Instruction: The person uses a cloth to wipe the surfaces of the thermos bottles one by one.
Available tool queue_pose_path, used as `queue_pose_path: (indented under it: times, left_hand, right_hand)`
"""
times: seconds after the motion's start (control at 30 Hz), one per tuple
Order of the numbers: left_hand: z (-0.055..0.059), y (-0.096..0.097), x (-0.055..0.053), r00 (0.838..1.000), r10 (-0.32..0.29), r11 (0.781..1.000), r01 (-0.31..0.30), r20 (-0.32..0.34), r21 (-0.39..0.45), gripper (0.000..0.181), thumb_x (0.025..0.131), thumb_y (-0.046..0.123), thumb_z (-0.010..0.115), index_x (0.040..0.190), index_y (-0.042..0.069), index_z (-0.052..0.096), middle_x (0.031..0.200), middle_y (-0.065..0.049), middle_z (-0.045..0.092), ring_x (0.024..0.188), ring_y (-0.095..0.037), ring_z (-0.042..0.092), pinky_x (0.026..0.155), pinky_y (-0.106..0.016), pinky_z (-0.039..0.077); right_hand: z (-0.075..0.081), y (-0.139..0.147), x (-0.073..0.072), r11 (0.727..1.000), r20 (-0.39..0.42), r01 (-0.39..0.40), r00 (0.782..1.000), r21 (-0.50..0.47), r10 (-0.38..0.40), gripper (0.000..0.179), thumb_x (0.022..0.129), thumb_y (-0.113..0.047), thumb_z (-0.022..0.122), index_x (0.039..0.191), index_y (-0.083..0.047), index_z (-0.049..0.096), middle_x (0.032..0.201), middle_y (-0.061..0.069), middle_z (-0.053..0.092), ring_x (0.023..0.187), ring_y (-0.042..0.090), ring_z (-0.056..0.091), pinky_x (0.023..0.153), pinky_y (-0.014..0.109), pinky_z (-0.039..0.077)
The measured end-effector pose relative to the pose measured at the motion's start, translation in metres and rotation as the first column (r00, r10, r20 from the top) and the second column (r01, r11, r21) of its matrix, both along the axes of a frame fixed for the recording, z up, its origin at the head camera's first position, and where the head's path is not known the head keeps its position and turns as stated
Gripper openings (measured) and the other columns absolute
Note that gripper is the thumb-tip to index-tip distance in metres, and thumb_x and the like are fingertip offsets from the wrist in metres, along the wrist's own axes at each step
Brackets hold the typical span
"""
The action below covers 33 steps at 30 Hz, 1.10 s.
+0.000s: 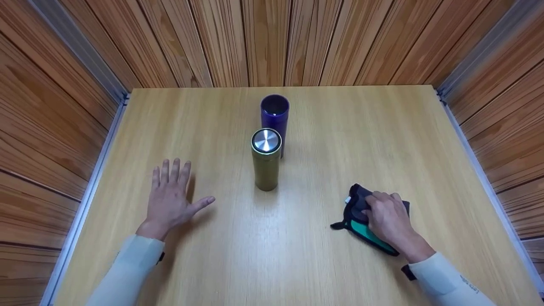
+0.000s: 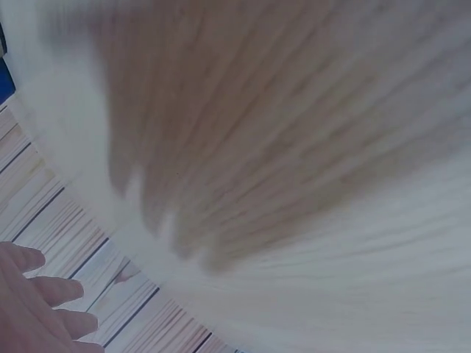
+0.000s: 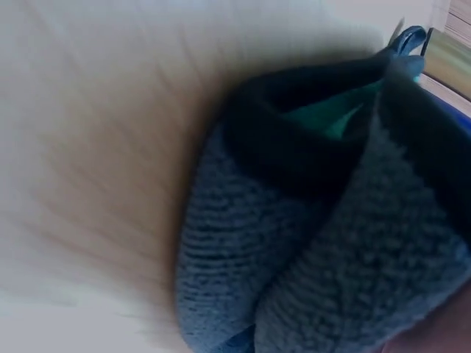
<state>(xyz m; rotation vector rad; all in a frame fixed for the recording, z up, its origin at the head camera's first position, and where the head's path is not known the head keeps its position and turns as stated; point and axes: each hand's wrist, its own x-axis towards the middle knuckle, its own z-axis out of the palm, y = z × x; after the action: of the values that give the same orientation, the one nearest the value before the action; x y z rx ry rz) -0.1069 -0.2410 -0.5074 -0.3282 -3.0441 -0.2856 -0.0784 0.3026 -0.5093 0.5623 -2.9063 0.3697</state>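
On the table's right side, my right hand (image 1: pixel 387 216) grips a folded cleaning cloth (image 1: pixel 367 231) with curled fingers. The cloth is dark grey with a green face, black edging and a small hanging loop; up close in the right wrist view its terry pile (image 3: pixel 346 257) shows. My left hand (image 1: pixel 169 202) is held above the table at the left, fingers straight and thumb spread, holding nothing. Between the hands stands an upright gold-olive thermos flask (image 1: pixel 266 172) with a shiny metal lid. Just behind it, partly hidden, is a purple flask (image 1: pixel 274 120) with a dark top.
The light wooden table (image 1: pixel 306 263) is bounded by wood-plank walls (image 1: pixel 265 42) at the back and both sides. Metal rails (image 1: pixel 80 221) run along its left and right edges.
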Motion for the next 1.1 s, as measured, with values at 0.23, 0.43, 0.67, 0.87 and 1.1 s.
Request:
queue_pose_path:
  times: [0.23,0.43,0.67,0.87,1.1]
  left_hand:
    - [0.004,0.007,-0.003,1.000,-0.020,1.000,0.020,-0.005,0.016,0.115,0.084,0.085,0.050,0.162,0.006,0.022,0.167,-0.026,0.017,0.154,-0.048,0.005,0.122,-0.060,-0.004]
    - [0.006,0.014,-0.006,0.999,-0.033,0.999,0.033,-0.035,0.011,0.113,0.084,0.084,0.051,0.162,0.006,0.024,0.166,-0.025,0.019,0.154,-0.048,0.008,0.122,-0.060,-0.002]
    - [0.011,0.025,-0.009,0.997,-0.051,0.998,0.052,-0.055,0.021,0.114,0.084,0.085,0.050,0.162,0.005,0.025,0.166,-0.025,0.019,0.154,-0.046,0.010,0.123,-0.059,0.000]
    - [0.017,0.033,-0.011,0.996,-0.067,0.997,0.069,-0.061,0.043,0.115,0.084,0.085,0.049,0.162,0.005,0.023,0.168,-0.022,0.017,0.155,-0.043,0.011,0.124,-0.057,0.001]
    - [0.025,0.048,-0.015,0.989,-0.104,0.989,0.114,-0.101,0.097,0.115,0.084,0.084,0.052,0.161,0.003,0.026,0.167,-0.021,0.022,0.155,-0.041,0.015,0.124,-0.057,0.005]
  right_hand:
    - [0.009,0.000,0.001,0.999,-0.010,0.035,0.999,-0.038,-0.035,0.016,0.078,0.002,0.082,0.089,0.003,0.070,0.080,0.010,0.061,0.074,0.029,0.058,0.069,0.041,0.036]
    - [0.016,-0.001,0.002,0.996,-0.052,0.031,0.998,-0.079,-0.035,0.019,0.076,0.003,0.083,0.087,0.001,0.068,0.081,0.011,0.063,0.073,0.029,0.061,0.068,0.041,0.037]
    - [0.025,-0.007,0.004,0.991,-0.074,0.026,0.997,-0.131,-0.036,0.019,0.078,0.002,0.083,0.092,0.002,0.070,0.084,0.011,0.064,0.074,0.028,0.061,0.069,0.040,0.036]
    - [0.029,-0.011,0.004,0.984,-0.101,0.012,0.994,-0.179,-0.031,0.021,0.078,0.003,0.083,0.094,0.004,0.071,0.084,0.011,0.064,0.075,0.028,0.059,0.070,0.039,0.036]
    - [0.032,-0.016,0.007,0.969,-0.063,0.044,0.996,-0.243,-0.061,0.018,0.081,0.000,0.082,0.096,0.001,0.072,0.084,0.008,0.064,0.074,0.026,0.056,0.070,0.037,0.035]
